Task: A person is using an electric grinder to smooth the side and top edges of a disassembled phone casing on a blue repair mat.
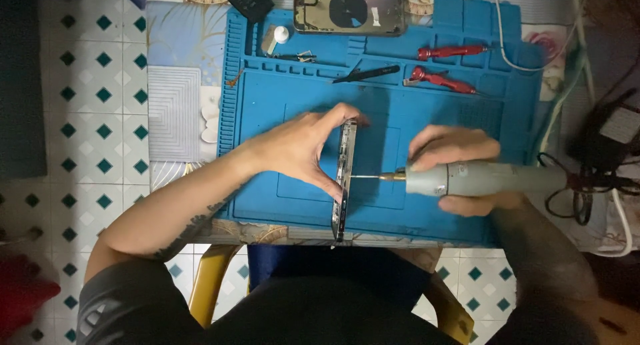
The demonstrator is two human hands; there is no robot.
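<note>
My left hand [303,148] grips a dark phone frame [344,185] that stands on its long edge on the blue work mat [427,118]. Thumb and fingers pinch it from the left, near its upper half. My right hand [460,168] is wrapped around a grey electric rotary tool [487,180] lying level. Its thin bit [370,177] points left and touches the side of the frame.
At the mat's back lie an opened phone back housing [351,10], two red-handled screwdrivers [448,52], a black pen-like tool [368,73] and a small white cap [281,34]. Cables and a black power adapter [610,135] sit at the right. Tiled floor lies left.
</note>
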